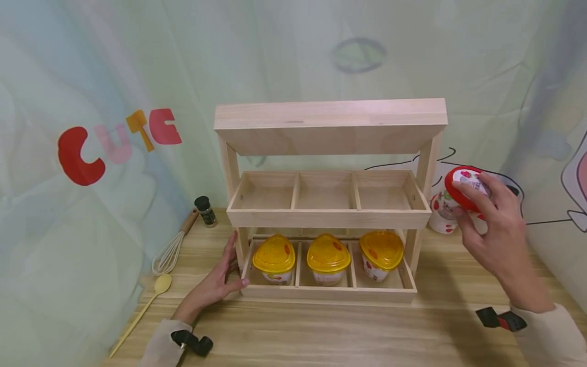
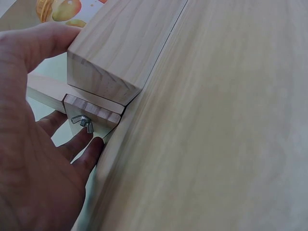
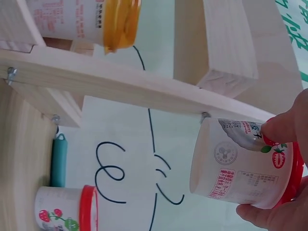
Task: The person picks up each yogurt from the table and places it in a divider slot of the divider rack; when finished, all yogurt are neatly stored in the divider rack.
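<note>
Stocking seems underway: your right hand [image 1: 502,232] grips a cup [image 3: 240,163], left hand [image 1: 212,286] clasps the rack's [image 1: 327,220] lower-left corner; next, probably, reach an upper compartment [image 1: 384,196]

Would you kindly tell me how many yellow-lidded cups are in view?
3: the left cup, middle cup and right cup, in a row in the lower tray of the wooden rack. Any behind the rack might be hidden.

The wooden rack [image 1: 330,220] is faced whole from above by the head camera — its left end caught close-up from the left wrist, its right side and a red-lidded cup [image 3: 240,163] shared, nearer, by the right.
</note>
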The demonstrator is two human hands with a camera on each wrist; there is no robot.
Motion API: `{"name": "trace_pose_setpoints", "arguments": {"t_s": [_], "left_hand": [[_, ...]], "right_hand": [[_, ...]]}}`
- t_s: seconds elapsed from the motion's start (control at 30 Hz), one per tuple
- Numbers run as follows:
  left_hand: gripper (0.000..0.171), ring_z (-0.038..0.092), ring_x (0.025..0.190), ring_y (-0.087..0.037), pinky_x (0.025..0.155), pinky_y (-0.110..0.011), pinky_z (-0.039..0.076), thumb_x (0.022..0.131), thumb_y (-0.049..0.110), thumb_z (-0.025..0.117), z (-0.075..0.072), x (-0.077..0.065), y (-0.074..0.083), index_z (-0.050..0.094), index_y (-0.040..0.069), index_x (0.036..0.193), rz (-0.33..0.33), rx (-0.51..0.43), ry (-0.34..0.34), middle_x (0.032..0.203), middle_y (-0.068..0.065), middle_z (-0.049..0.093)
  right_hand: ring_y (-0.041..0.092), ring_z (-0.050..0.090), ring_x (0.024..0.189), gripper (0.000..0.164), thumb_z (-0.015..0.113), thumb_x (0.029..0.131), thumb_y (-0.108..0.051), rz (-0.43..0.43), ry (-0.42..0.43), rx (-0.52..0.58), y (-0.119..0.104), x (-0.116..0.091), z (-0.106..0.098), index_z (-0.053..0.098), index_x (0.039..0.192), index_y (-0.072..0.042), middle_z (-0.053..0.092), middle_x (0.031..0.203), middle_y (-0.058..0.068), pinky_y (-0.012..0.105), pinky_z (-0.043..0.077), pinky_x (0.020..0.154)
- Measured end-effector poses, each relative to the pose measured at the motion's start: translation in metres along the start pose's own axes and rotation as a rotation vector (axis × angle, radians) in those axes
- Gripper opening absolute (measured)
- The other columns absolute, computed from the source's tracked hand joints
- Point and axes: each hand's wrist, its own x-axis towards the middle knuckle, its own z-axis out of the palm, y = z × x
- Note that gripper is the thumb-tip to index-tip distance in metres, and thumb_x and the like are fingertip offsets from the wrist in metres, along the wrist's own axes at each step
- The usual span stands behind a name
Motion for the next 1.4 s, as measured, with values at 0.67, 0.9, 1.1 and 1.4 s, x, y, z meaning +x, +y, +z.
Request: {"name": "trace_pose_setpoints", "arguments": {"t_s": [0.67,0.9,1.1,1.4], "left_hand": [[0.121,0.036,0.151,-0.065,0.116,-0.015,0.034,0.096,0.011,0.078,0.000,-0.001,0.000,-0.016,0.024,0.172,-0.001,-0.011,-0.003,0.171,-0.041,0.021],[0.121,0.037,0.151,-0.064,0.117,-0.018,0.035,0.096,0.012,0.078,-0.001,-0.001,0.000,-0.016,0.024,0.173,-0.004,0.012,-0.001,0.171,-0.040,0.022],[0.121,0.035,0.152,-0.065,0.116,-0.017,0.035,0.096,0.012,0.078,-0.001,-0.001,0.000,-0.016,0.024,0.172,-0.001,0.007,-0.003,0.172,-0.040,0.019],[0.122,0.035,0.152,-0.064,0.116,-0.017,0.035,0.096,0.013,0.078,-0.001,-0.001,0.000,-0.016,0.025,0.172,-0.007,0.009,-0.006,0.172,-0.040,0.019]], "right_hand": [[0.046,0.044,0.152,0.050,0.071,0.098,-0.015,-0.062,0.048,0.031,-0.024,0.010,-0.016,0.065,0.148,-0.017,0.046,0.167,0.019,0.003,0.025,0.107],[0.044,0.045,0.152,0.046,0.071,0.101,-0.022,-0.081,0.054,0.043,-0.032,0.015,-0.017,0.067,0.146,-0.017,0.048,0.166,0.018,0.006,0.026,0.109],[0.044,0.046,0.150,0.054,0.076,0.092,-0.007,-0.100,0.040,0.064,-0.043,0.020,-0.016,0.069,0.144,-0.017,0.049,0.166,0.018,0.001,0.027,0.106],[0.042,0.047,0.149,0.064,0.080,0.084,0.005,-0.122,0.020,0.113,-0.054,0.024,-0.009,0.069,0.143,-0.017,0.049,0.165,0.017,-0.002,0.029,0.103]]}}
